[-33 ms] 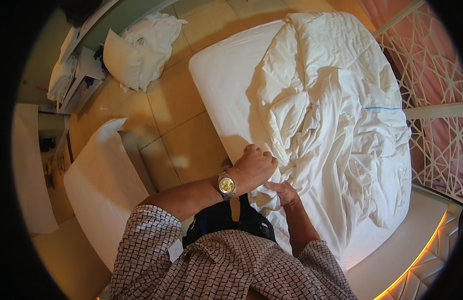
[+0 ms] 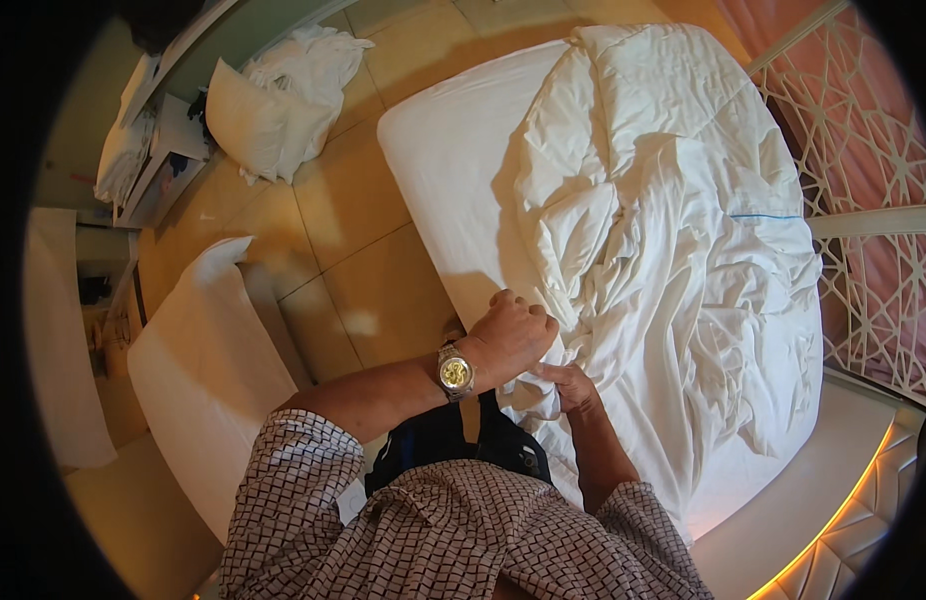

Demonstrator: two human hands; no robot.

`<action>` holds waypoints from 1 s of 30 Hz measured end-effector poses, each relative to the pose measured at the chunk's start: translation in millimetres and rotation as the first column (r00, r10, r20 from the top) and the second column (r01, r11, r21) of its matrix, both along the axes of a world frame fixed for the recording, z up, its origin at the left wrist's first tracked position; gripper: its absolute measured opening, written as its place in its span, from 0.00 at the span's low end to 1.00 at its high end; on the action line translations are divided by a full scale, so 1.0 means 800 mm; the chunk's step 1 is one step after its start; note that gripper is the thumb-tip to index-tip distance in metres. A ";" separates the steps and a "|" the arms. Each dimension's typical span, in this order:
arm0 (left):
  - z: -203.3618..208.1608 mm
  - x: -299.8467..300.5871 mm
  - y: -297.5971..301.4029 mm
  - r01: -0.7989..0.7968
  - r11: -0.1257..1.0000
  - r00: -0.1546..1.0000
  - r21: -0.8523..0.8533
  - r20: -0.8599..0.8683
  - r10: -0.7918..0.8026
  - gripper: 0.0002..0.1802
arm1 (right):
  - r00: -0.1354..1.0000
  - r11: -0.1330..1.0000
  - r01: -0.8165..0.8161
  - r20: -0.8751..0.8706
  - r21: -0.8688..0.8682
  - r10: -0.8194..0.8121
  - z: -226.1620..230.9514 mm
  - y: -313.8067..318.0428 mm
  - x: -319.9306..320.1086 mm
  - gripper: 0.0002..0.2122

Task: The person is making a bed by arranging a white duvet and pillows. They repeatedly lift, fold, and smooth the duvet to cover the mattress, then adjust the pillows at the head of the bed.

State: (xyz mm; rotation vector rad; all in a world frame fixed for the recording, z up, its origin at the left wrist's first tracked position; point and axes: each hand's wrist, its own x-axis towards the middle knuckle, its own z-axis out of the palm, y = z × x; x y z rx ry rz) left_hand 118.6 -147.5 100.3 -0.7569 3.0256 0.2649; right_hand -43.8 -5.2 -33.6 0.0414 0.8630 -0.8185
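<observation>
A rumpled white duvet (image 2: 663, 230) is heaped over the right part of a bed, its folds running down to my hands at the near edge. My left hand (image 2: 511, 338), with a metal watch (image 2: 454, 372) on the wrist, is closed in a fist on a gathered bit of that cloth; the fingertips are hidden from above. Just to its right and lower, my right hand (image 2: 573, 386) pinches the same white fabric between thumb and fingers. A bunch of cloth hangs below both hands, close to my body. Smooth white sheet (image 2: 453, 130) shows on the bed's left side.
On the tiled floor (image 2: 353, 200) at the far left lie a white pillow (image 2: 248, 120) and crumpled linen (image 2: 318, 70). A white-covered piece of furniture (image 2: 203, 340) stands to my left. A patterned lattice screen (image 2: 863, 130) and a padded headboard (image 2: 843, 530) border the right.
</observation>
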 end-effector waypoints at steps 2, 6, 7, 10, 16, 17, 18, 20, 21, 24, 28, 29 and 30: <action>0.002 -0.003 0.004 0.000 1.000 0.999 -0.030 -0.055 -0.002 0.05 | 0.986 0.990 0.135 0.098 -0.026 -0.132 0.005 -0.001 0.003 0.25; 0.003 -0.008 0.006 0.011 1.000 1.000 -0.006 -0.011 -0.011 0.05 | 0.938 0.945 0.320 0.165 -0.068 -0.306 0.020 -0.009 0.013 0.24; 0.002 -0.008 0.006 0.010 1.000 1.000 -0.005 -0.019 -0.010 0.05 | 0.924 0.935 0.346 0.201 -0.079 -0.325 0.021 -0.009 0.013 0.24; 0.000 -0.008 0.006 0.017 0.999 1.000 -0.035 -0.019 -0.018 0.06 | 0.940 0.949 0.308 0.179 -0.074 -0.291 0.009 -0.008 0.011 0.24; 0.013 -0.008 -0.001 0.077 0.995 0.988 -0.060 -0.129 -0.084 0.04 | 0.887 0.943 0.326 0.326 0.061 -0.328 0.010 -0.008 0.004 0.25; 0.015 -0.009 -0.003 0.108 0.992 0.977 -0.067 -0.177 -0.119 0.03 | 0.889 0.941 0.332 0.310 0.068 -0.336 0.008 -0.006 0.002 0.26; 0.014 -0.011 -0.002 0.172 0.984 0.963 -0.035 -0.204 -0.176 0.03 | 0.891 0.938 0.339 0.293 0.075 -0.346 0.005 -0.004 0.001 0.27; 0.014 -0.020 -0.002 0.299 0.954 0.921 0.017 -0.266 -0.284 0.04 | 0.894 0.932 0.352 0.264 0.086 -0.362 0.003 -0.003 -0.004 0.27; 0.013 -0.024 0.001 0.312 0.950 0.933 0.033 -0.202 -0.299 0.05 | 0.897 0.933 0.351 0.256 0.079 -0.360 0.002 -0.001 -0.002 0.27; 0.006 -0.045 0.015 0.353 0.931 0.936 0.093 -0.025 -0.352 0.05 | 0.908 0.934 0.356 0.230 0.019 -0.350 0.003 0.000 -0.003 0.28; 0.015 -0.066 0.025 0.429 0.887 0.871 0.168 0.184 -0.456 0.06 | 0.919 0.920 0.367 0.207 -0.141 -0.335 0.014 0.006 0.001 0.29; 0.019 -0.071 0.027 0.461 0.870 0.843 0.172 0.222 -0.491 0.07 | 0.919 0.907 0.376 0.201 -0.189 -0.339 0.015 0.007 0.002 0.29; 0.013 -0.078 0.030 0.482 0.853 0.830 0.198 0.208 -0.517 0.08 | 0.921 0.894 0.379 0.191 -0.240 -0.339 0.016 0.008 0.000 0.29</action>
